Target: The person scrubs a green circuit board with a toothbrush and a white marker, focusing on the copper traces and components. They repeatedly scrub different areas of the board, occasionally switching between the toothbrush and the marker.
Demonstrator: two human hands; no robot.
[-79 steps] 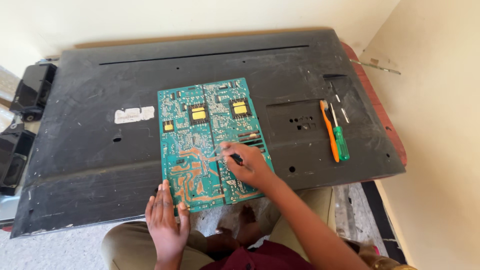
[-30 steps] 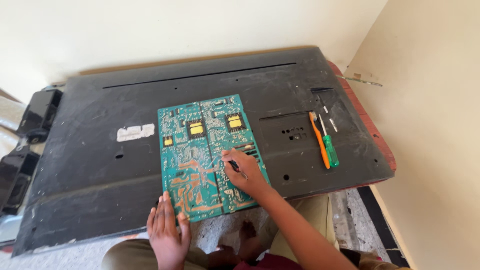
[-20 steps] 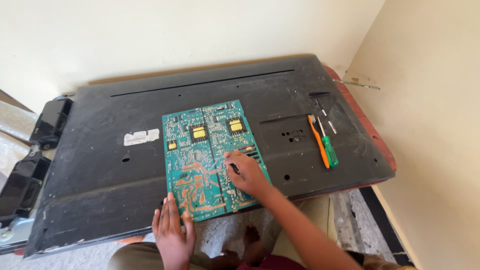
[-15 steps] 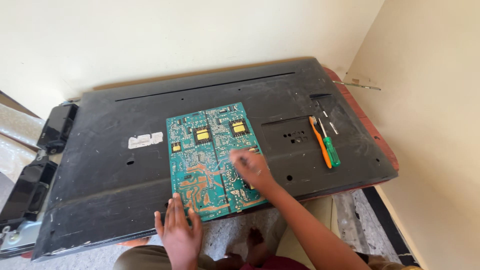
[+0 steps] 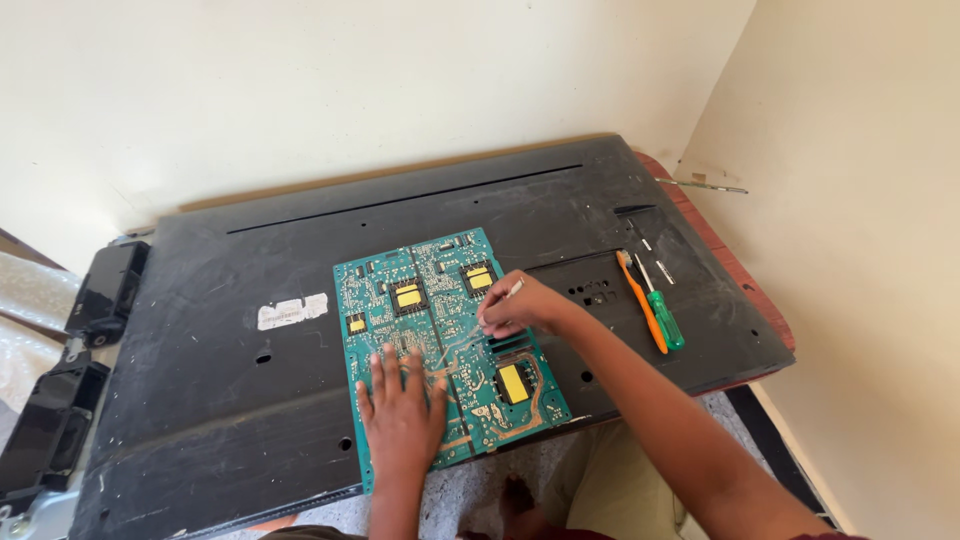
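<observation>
Green circuit board (image 5: 450, 345), one only, lies flat on the black back panel (image 5: 240, 400) of a television, near the middle of the panel's near edge and overhanging it slightly. I count four yellow-topped components on the board: three in a row toward its far edge and one larger near its near right corner. My left hand (image 5: 403, 412) rests palm down on the near left part of the board, fingers spread, gripping nothing. My right hand (image 5: 520, 305) is pinched around one thin pale tool (image 5: 511, 291), its tip touching the board at the right edge; what kind of tool it is, I cannot tell. Two screwdrivers sit side by side toward the panel's right edge, one orange (image 5: 642, 300) and one green-handled (image 5: 661, 312). One white sticker (image 5: 291, 311) shows left of the board.
</observation>
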